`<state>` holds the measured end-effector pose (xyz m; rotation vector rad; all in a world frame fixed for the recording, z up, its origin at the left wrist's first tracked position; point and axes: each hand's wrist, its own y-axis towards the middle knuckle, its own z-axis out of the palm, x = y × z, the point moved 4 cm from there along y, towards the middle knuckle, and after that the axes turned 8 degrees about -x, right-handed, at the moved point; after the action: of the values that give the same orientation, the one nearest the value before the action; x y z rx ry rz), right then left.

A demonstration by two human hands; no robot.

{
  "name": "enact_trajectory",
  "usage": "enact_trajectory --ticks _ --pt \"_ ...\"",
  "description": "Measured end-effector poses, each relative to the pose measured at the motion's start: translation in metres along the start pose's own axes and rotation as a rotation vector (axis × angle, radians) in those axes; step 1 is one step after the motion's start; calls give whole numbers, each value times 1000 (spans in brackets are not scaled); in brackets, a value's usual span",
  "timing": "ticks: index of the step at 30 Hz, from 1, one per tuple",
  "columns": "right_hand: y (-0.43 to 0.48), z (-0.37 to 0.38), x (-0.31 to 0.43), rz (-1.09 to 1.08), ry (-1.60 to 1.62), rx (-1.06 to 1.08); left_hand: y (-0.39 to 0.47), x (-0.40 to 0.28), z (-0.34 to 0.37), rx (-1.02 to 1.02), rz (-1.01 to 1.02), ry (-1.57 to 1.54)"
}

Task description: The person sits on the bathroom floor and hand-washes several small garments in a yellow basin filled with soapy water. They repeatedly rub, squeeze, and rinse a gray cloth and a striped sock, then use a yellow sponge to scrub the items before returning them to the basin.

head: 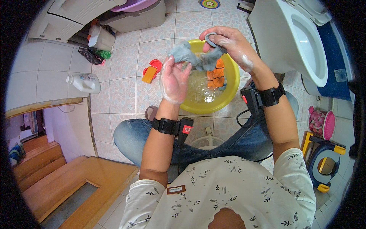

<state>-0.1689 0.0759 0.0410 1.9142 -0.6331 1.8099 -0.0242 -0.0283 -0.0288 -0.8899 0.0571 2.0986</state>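
Note:
A wet grey sock [211, 58] stretches between my two hands above a yellow plastic basin [235, 78]. My left hand [175, 81], palm up and sudsy, has the sock's left end draped over its fingertips. With my right hand [236, 47] I pinch the ribbed cuff, which loops round a finger. Foam clings to that hand and wrist. Below, cloudy, bubbly water [198, 88] fills the basin. An orange striped sock [216, 75] lies in it towards the right side, partly hidden by the grey one.
An orange bar of soap [149, 75] leans on a red soap dish [155, 65] left of the basin. A white bottle [85, 83] lies farther left. The toilet [307, 51] stands at right, above a child's potty seat [323, 164]. Black wrist straps [165, 126] carry cabled devices.

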Motion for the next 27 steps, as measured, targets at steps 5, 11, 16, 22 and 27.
enact_trajectory --ticks 5,11,16,22,27 --pt "-2 6 -4 141 167 88 -3 -2 8 78 18 89" --pt "0 10 -12 82 198 69 -14 11 24 204 -81 233" --pt "5 -3 -18 46 131 -39 -13 12 22 171 -80 262" --pt "0 -6 -22 228 582 -181 -9 10 15 173 -2 261" --pt "-5 7 -20 221 -54 -34 -9 10 17 185 17 287"
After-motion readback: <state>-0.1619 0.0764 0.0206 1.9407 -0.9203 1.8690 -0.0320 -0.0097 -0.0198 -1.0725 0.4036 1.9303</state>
